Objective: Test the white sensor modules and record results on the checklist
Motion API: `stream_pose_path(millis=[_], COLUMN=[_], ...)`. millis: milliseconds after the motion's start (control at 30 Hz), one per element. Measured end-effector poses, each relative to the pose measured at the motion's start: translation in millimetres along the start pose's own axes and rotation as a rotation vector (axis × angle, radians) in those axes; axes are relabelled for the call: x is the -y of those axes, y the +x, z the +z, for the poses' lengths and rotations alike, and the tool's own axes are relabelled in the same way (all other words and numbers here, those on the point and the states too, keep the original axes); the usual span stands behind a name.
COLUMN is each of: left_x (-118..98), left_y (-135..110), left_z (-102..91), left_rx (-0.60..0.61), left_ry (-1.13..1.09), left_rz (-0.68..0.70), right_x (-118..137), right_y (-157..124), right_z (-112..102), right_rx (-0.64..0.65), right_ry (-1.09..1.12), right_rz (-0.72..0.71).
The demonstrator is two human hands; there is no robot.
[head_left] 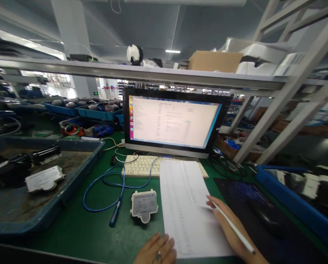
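My right hand (227, 225) grips a slim white pen (236, 231) over a printed sheet of paper (185, 216). The sheet lies on the green bench and overlaps the keyboard (142, 167) at its far end. Near the paper's lower left corner, my left hand (156, 251) rests with its fingers stretched out, holding nothing; a ring shows on one finger. Just beyond it sits a small white-framed module (144, 205) with a grey labelled face. To the left of that, a blue cable (91, 209) coils around to a dark blue probe-like end (115, 213).
A lit monitor (174, 121) stands behind the keyboard. On the left is a blue tray (78, 176) with black and white parts; another blue bin (293, 194) stands at right. A black mouse (264, 216) lies on a dark mat. A shelf (153, 73) crosses overhead.
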State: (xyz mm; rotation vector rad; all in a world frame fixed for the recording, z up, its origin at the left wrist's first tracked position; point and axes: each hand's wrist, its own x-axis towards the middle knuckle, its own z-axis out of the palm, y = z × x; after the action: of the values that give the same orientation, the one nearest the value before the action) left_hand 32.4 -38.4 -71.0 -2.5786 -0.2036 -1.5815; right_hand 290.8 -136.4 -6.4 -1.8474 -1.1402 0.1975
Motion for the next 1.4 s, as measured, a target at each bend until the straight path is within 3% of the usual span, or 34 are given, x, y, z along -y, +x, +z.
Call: stream_pose_path(millis=[133, 333, 533, 867, 1400], left_x=[-7.5, -5.7, -2.0, -2.9, -2.5], left_y=[13.3, 27.3, 37.9, 44.4, 49.1], left_z=[-15.8, -27.9, -37.9, -42.6, -45.4], left_rx=[0.053, 0.12, 0.203, 0.241, 0.267], left_ry=[-0.074, -0.103, -0.129, -0.147, -0.162], left_rz=[-0.106, -0.075, -0.057, -0.083, -0.078], right_x=[23.3, 18.1, 16.6, 20.4, 22.1], right_y=[23.5, 28.2, 25.9, 24.1, 25.6], right_z=[20.8, 43.7, 41.8, 41.2, 41.0], right_rx=[-0.028, -0.089, -0.177, -0.083, -0.112], right_ry=[0.223, 0.293, 0.173, 0.106, 0.133], right_rz=[0.132, 0.221, 0.193, 0.172, 0.181])
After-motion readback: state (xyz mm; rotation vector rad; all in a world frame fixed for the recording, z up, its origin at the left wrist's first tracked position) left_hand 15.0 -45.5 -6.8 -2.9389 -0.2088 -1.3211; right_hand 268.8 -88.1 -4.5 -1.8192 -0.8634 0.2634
